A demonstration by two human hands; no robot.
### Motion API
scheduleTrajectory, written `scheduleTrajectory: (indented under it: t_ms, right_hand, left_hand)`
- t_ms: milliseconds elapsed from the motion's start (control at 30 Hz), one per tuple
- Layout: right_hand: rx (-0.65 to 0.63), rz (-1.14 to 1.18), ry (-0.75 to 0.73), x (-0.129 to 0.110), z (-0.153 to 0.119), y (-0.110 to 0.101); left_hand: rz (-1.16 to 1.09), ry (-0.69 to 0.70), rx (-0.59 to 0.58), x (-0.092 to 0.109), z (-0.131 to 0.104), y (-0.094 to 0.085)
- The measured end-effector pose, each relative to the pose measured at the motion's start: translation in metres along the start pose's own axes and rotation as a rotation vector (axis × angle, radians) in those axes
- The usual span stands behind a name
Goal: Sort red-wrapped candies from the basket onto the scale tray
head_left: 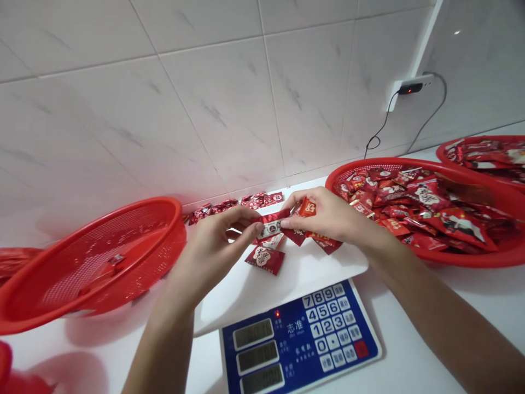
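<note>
Above the white pan [287,276] of a blue digital scale [295,339], my left hand [215,246] pinches one end of a red candy packet [271,225] with a white label. My right hand [328,216] pinches the packet's other end between thumb and fingers. An orange-red packet [307,207] shows between the right thumb and fingers; whether it is held or lies behind them I cannot tell. Below the hands, a dark red packet [266,259] lies on the pan, with several more partly hidden under my fingers.
On the right stands a red basket [502,249] full of wrapped candies, with another red basket [445,148] behind it. A red basket [164,210] on the left holds a few packets. Several packets [217,208] lie along the tiled wall. Cables [381,131] hang from a socket.
</note>
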State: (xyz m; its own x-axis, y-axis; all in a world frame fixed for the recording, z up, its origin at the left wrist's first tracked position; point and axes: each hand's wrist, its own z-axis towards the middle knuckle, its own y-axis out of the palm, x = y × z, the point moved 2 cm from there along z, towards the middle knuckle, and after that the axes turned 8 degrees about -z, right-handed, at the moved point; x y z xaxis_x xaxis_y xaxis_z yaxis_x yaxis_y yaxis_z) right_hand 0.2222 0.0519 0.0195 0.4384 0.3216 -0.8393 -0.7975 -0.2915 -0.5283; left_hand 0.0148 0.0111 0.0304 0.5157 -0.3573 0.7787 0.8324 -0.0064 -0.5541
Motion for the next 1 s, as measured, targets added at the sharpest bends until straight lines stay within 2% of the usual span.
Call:
scheduleTrajectory:
  t_ms: [167, 300, 433, 533, 633, 700, 767, 833, 900, 1000]
  right_hand:
    - [0.018, 0.027, -0.029, 0.000, 0.001, 0.005]
    - [0.024, 0.032, -0.031, -0.001, 0.002, 0.006]
    - [-0.008, 0.066, 0.024, -0.001, 0.000, 0.002]
    - [-0.032, 0.151, 0.050, 0.003, 0.002, -0.004]
    - [-0.086, 0.336, 0.080, 0.008, 0.005, -0.007]
    - [-0.121, 0.443, 0.111, 0.008, 0.005, -0.005]
    - [-0.157, 0.503, 0.119, 0.005, 0.004, -0.001]
    - [-0.161, 0.517, 0.108, 0.002, 0.002, 0.002]
    - [-0.078, 0.463, 0.092, -0.001, 0.001, 0.002]
    - [-0.005, 0.357, 0.079, -0.002, 0.000, 0.002]
  left_hand:
    - [-0.102, -0.053, -0.071, -0.007, 0.001, 0.004]
    - [-0.040, -0.038, -0.030, -0.013, 0.002, 0.005]
    - [-0.038, -0.018, -0.022, -0.010, 0.000, 0.004]
    - [0.049, 0.104, 0.107, -0.002, -0.002, 0.001]
    - [0.209, 0.335, 0.272, 0.006, -0.005, 0.001]
    - [0.280, 0.463, 0.289, 0.010, -0.007, 0.004]
    - [0.305, 0.520, 0.242, 0.011, -0.008, 0.005]
    - [0.309, 0.485, 0.162, 0.009, -0.008, 0.003]
    - [0.252, 0.369, 0.042, 0.005, -0.007, 0.001]
    - [0.013, 0.167, -0.015, -0.003, -0.005, 0.000]
